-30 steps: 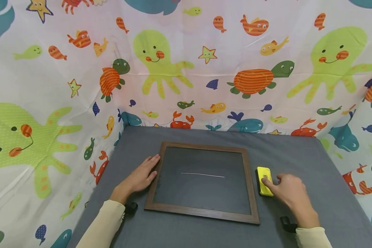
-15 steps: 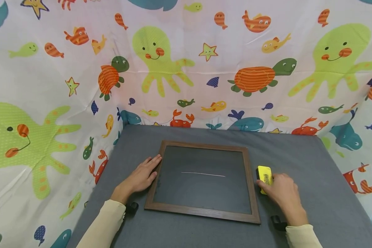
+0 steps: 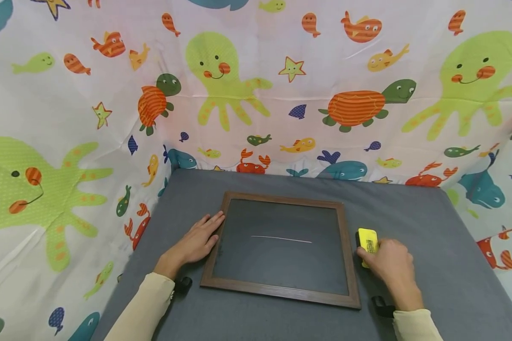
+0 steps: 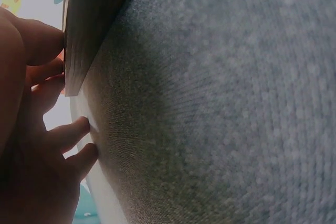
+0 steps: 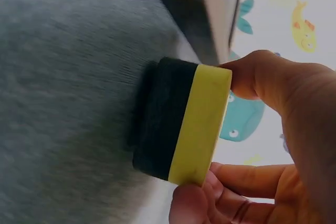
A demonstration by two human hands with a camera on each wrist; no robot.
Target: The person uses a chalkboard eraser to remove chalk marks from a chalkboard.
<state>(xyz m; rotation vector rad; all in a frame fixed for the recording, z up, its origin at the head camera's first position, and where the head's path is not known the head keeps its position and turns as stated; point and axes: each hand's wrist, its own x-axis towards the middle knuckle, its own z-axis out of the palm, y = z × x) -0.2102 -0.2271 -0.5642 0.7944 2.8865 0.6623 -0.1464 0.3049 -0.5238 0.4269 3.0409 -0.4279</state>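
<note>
A small chalkboard point(image 3: 281, 270) with a brown wooden frame lies on the grey cloth, one thin pale line point(image 3: 281, 238) drawn across its middle. At its left side my left hand point(image 3: 193, 244) lies with extended fingers; the fingertips touch the frame point(image 4: 86, 30), and two other fingertips reach down to the cloth. Just right of the board, my right hand point(image 3: 393, 265) grips a yellow-topped board eraser point(image 3: 368, 241) with a dark felt base. In the right wrist view, the thumb is on one side of the eraser point(image 5: 202, 124) and the fingers on the other.
Grey cloth point(image 3: 247, 317) covers the table. White fabric point(image 3: 256, 109) printed with sea animals rises behind it and at both sides. Dark wrist devices, such as the one at the right wrist point(image 3: 381, 307), sit close above the cloth.
My right hand has shifted left; its thumb went from the eraser's top to its left side, and the hand now grips it. My left hand stays at the frame.
</note>
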